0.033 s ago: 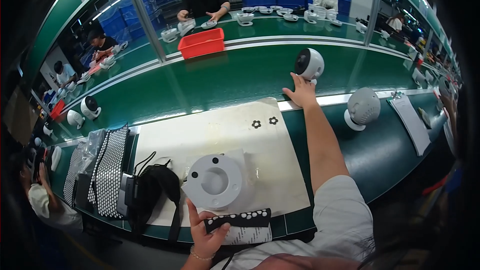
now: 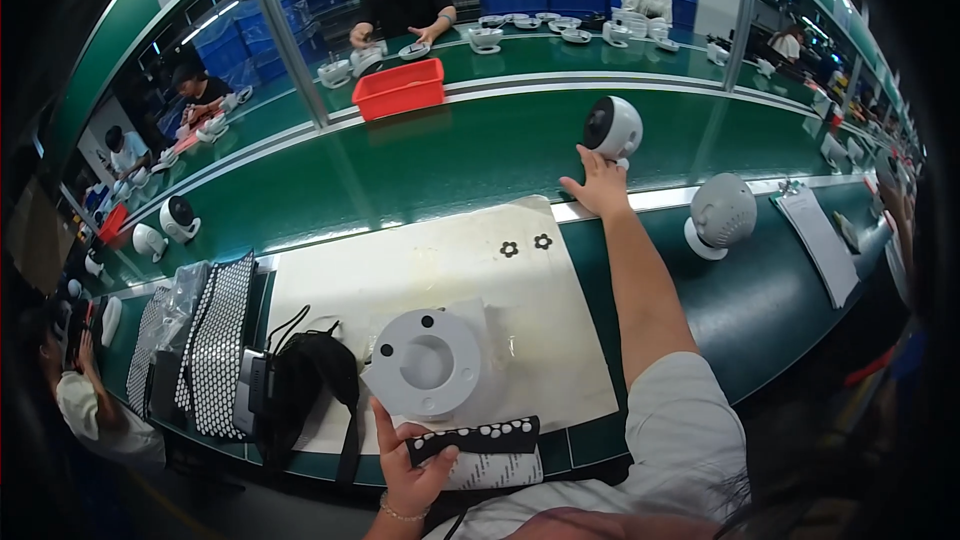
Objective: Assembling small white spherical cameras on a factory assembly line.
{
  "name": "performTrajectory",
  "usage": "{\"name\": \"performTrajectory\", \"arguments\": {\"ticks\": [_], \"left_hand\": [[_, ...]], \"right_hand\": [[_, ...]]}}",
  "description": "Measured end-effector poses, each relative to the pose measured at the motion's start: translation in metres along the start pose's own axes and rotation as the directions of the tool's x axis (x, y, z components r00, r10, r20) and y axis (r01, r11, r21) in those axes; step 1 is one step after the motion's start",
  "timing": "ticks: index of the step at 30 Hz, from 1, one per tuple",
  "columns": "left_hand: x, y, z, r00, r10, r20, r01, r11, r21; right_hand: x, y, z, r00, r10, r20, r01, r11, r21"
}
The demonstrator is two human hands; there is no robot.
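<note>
LEFT HAND (image 2: 415,470) ON STRIP (image 2: 475,437), RIGHT HAND (image 2: 603,187) AT CAMERA (image 2: 614,128)

Markings: The backing (image 2: 497,471) of the strip is carrying rows of small print, too fine to read. The strip itself is showing white dots on black. Two dark flower shapes (image 2: 526,246) are marking the upper right of the pale sheet (image 2: 345,280).

Hands: The two hands are working well apart. The left hand is pinching the left end of the strip between thumb and curled fingers; its index finger is pointing straight up toward the rim of the ring (image 2: 465,350), and whether it is touching cannot be told. The right hand is reaching forward with thumb spread wide and fingers extended; its fingers are lying at the foot of the camera, and firm contact cannot be confirmed.

Parts: The camera is standing on the green belt (image 2: 480,145), its black face turning to the left. The ring is lying on the sheet just above the strip, showing two black dots and a central recess. A grey ball (image 2: 722,210) is standing on the bench to the right, near a paper pad (image 2: 818,240). A black bag (image 2: 318,380) is lying left of the ring.

Obscured: The right hand is partly hiding the camera's foot. Whatever is lying beneath the ring is hard to make out. A co-worker (image 2: 85,400) at the left edge is blending into the dark rim, and the person at the far right is being cut off
</note>
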State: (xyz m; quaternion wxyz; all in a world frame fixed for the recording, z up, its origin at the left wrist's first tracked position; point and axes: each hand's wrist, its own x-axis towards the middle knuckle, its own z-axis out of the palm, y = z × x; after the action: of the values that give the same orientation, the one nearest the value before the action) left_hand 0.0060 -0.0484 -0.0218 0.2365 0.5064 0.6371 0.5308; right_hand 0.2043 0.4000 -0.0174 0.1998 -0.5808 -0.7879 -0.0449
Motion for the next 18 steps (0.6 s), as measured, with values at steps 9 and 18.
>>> {"name": "performTrajectory", "arguments": {"ticks": [9, 18], "left_hand": [[0.009, 0.009, 0.009, 0.992, 0.072, -0.099, -0.083, 0.990, -0.110], [0.010, 0.008, 0.008, 0.986, 0.137, -0.094, -0.150, 0.977, -0.154]], "right_hand": [[-0.098, -0.048, -0.030, 0.946, -0.201, -0.254, 0.238, 0.964, 0.121], [-0.156, -0.105, -0.112, 0.867, -0.419, 0.269, 0.155, 0.740, 0.654]]}}
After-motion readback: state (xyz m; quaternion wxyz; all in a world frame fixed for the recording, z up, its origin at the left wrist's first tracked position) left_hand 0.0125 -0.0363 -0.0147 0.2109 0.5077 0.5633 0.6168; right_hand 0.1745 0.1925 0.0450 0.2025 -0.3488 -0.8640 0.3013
